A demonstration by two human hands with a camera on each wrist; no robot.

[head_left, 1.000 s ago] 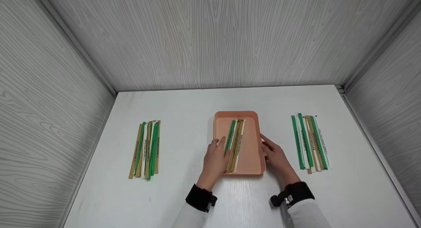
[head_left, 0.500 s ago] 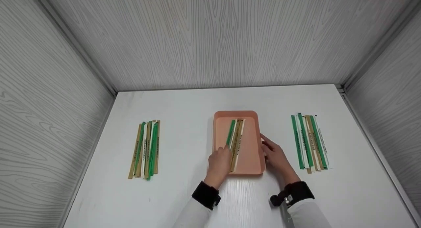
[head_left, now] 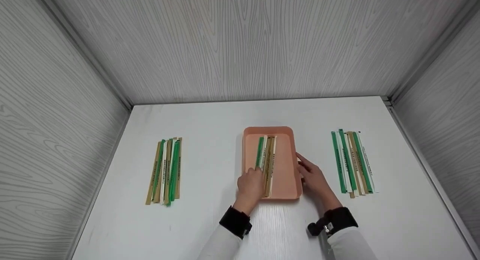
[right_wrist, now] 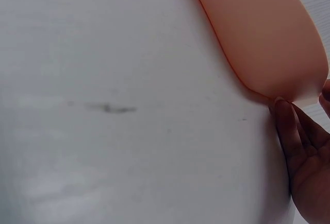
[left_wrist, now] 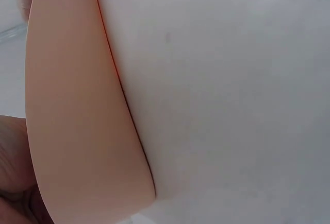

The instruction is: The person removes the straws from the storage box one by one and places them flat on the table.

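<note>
A shallow pink tray (head_left: 286, 166) stands mid-table in the head view, holding a row of long, thin paper-wrapped sticks (head_left: 268, 158) in green, white and brown. My left hand (head_left: 250, 185) reaches over the tray's near left side, fingers curled around the lower part of the green-wrapped stick (head_left: 259, 152); the fingertips are hidden beneath the hand. In the left wrist view, part of that hand (left_wrist: 13, 157) shows behind the tray wall (left_wrist: 87, 105). My right hand (head_left: 317, 181) holds the tray's right side, with a fingertip (right_wrist: 281, 103) at its lower edge in the right wrist view.
Several similar wrapped sticks lie side by side in a left bundle (head_left: 165, 172) and a right bundle (head_left: 354, 162) on the white table (head_left: 210, 140). Grey wood-grain panels (head_left: 240, 46) enclose the back and both sides.
My left hand has moved slightly right and its fingers have curled around the green-wrapped stick. The sticks in the tray have shifted left and stand straighter. My right hand stays put.
</note>
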